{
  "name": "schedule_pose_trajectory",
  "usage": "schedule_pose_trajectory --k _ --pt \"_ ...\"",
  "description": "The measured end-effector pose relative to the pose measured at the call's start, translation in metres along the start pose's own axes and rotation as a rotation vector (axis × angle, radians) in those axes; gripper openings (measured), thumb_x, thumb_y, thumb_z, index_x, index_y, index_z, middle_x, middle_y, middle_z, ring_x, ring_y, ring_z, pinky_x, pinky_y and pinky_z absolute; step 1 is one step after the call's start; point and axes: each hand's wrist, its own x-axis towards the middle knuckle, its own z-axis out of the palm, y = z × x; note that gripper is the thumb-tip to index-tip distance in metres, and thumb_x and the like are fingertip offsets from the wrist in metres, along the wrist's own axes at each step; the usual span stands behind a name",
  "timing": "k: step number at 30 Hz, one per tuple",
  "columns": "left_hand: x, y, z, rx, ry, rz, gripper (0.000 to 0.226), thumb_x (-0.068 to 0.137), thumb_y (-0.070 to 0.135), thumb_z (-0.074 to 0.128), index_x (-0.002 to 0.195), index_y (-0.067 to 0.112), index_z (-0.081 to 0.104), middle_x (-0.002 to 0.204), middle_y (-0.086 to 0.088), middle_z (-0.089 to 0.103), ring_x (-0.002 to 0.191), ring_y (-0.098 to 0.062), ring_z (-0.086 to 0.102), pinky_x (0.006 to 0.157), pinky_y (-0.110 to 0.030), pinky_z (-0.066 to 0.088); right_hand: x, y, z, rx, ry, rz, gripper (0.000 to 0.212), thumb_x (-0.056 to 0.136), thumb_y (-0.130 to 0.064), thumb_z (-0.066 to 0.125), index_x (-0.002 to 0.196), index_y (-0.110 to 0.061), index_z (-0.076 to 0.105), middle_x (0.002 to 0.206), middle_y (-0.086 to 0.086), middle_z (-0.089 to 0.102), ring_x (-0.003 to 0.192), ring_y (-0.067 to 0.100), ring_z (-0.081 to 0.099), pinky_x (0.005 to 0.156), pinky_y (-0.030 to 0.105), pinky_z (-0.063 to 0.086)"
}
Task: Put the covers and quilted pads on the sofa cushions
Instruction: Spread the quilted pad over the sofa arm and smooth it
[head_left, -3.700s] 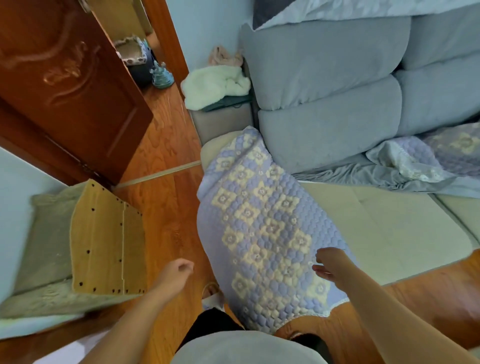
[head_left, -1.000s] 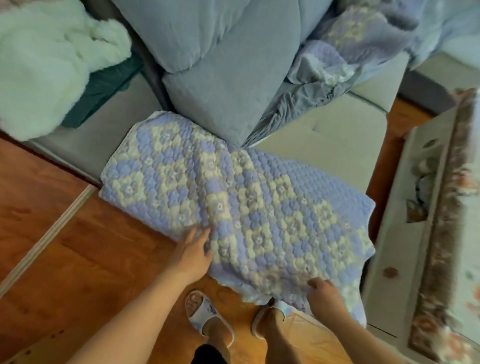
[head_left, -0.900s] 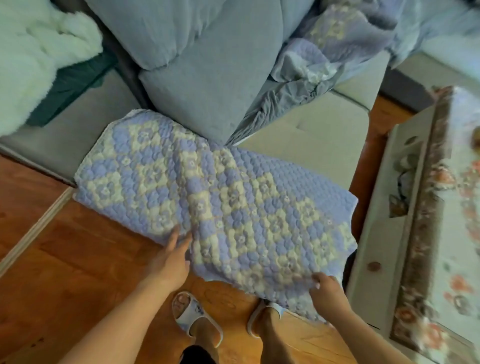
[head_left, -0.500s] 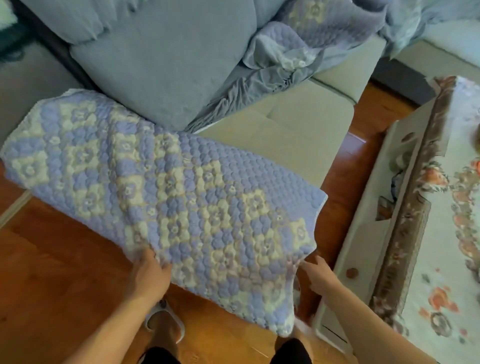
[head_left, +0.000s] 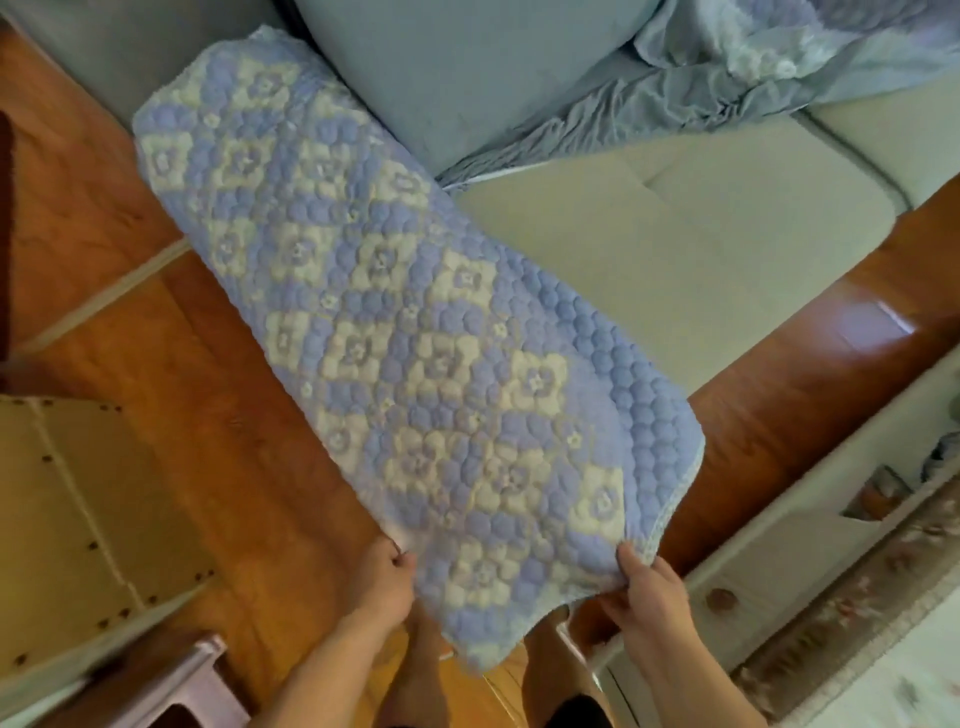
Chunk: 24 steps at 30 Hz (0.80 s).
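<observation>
Quilted pad, held over floor beside sofa

Surroundings: bare beige seat cushion (head_left: 701, 234); blue back cushion (head_left: 457, 67); crumpled cover (head_left: 737, 78) behind; cabinet (head_left: 810, 525) at right. Quilted pad (head_left: 415, 332): long axis runs from near edge diagonally up-left toward sofa. Left hand (head_left: 382, 577) and right hand (head_left: 649, 587) each pinch its near edge.

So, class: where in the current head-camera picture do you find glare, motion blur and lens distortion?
Head view: glare is a pale patch on the wooden floor; blur smears the stool and rug near the bottom corners; wide-angle distortion bends the sofa seat edge; the quilted pad stays fairly sharp.
</observation>
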Motion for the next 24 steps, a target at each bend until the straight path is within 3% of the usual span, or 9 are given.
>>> schedule_pose_trajectory --k 4,6,8,10,11,13,15,20,24 --pt "-0.012 -0.019 -0.003 0.134 0.109 0.071 0.033 0.102 0.029 0.049 0.071 0.018 0.048 0.070 -0.002 0.055 0.065 -0.022 0.055 0.060 -0.036 0.043 0.007 -0.014 -0.013 -0.075 -0.058 0.033 0.016 0.100 -0.019 0.059 0.113 -0.012 0.063 0.108 0.013 0.072 0.099 0.031 0.069 0.081 0.046 0.058" --pt "-0.020 -0.021 0.008 0.262 0.134 0.117 0.028 0.101 0.034 0.042 0.078 0.022 0.050 0.078 0.002 0.059 0.073 -0.021 0.059 0.068 -0.036 0.049 0.004 -0.016 -0.022 -0.185 -0.065 0.047 0.016 0.101 -0.022 0.059 0.114 -0.013 0.063 0.109 0.012 0.071 0.103 0.031 0.067 0.090 0.051 0.056" --pt "-0.019 -0.017 0.017 0.338 0.027 0.100 0.019 0.098 0.031 0.042 0.098 0.023 0.059 0.104 -0.002 0.065 0.096 -0.025 0.062 0.088 -0.041 0.051 0.006 -0.023 -0.019 -0.333 -0.049 0.076 0.016 0.101 -0.022 0.059 0.113 -0.013 0.062 0.108 0.012 0.070 0.098 0.029 0.067 0.093 0.053 0.055" --pt "-0.010 -0.003 0.012 0.366 -0.134 0.010 0.030 0.103 0.023 0.044 0.130 0.015 0.056 0.132 -0.010 0.060 0.116 -0.027 0.059 0.097 -0.033 0.047 0.012 -0.042 -0.003 -0.556 0.012 0.047 0.023 0.100 -0.019 0.057 0.120 -0.006 0.061 0.109 0.013 0.067 0.093 0.030 0.065 0.094 0.051 0.055" --pt "-0.007 0.004 0.003 0.337 -0.168 -0.006 0.028 0.105 0.021 0.044 0.128 0.011 0.056 0.129 -0.011 0.062 0.109 -0.026 0.061 0.091 -0.031 0.049 0.013 -0.055 0.008 -0.697 0.080 -0.023 0.030 0.099 -0.016 0.054 0.125 -0.002 0.059 0.114 0.016 0.064 0.098 0.033 0.063 0.096 0.051 0.053" --pt "-0.002 0.016 -0.027 0.233 -0.143 0.021 0.021 0.106 0.023 0.044 0.106 0.011 0.061 0.103 -0.007 0.066 0.083 -0.021 0.059 0.071 -0.031 0.048 0.005 -0.089 0.033 -0.925 0.244 -0.243 0.042 0.094 -0.013 0.050 0.134 0.001 0.050 0.132 0.022 0.052 0.116 0.041 0.054 0.096 0.049 0.048" --pt "0.007 0.024 -0.069 0.174 -0.065 0.057 0.019 0.105 0.024 0.043 0.102 0.014 0.059 0.095 -0.001 0.061 0.077 -0.019 0.058 0.066 -0.030 0.045 -0.012 -0.122 0.065 -0.982 0.314 -0.492 0.056 0.090 -0.011 0.052 0.144 -0.006 0.039 0.142 0.021 0.040 0.125 0.043 0.046 0.099 0.048 0.044" --pt "0.074 0.050 -0.196 0.038 0.220 0.146 0.016 0.104 0.028 0.046 0.110 0.025 0.060 0.107 0.003 0.059 0.100 -0.023 0.061 0.080 -0.033 0.048 -0.040 -0.177 0.189 -1.165 0.060 -0.924 0.049 0.088 -0.010 0.060 0.136 -0.010 0.054 0.134 0.021 0.050 0.123 0.040 0.049 0.101 0.041 0.041" --pt "0.167 0.084 -0.291 -0.037 0.384 0.200 0.017 0.101 0.028 0.049 0.110 0.026 0.064 0.115 -0.001 0.067 0.101 -0.026 0.066 0.085 -0.037 0.054 -0.054 -0.189 0.300 -1.276 -0.090 -1.100 0.048 0.091 -0.016 0.060 0.139 -0.014 0.053 0.140 0.016 0.049 0.127 0.037 0.048 0.103 0.041 0.040"
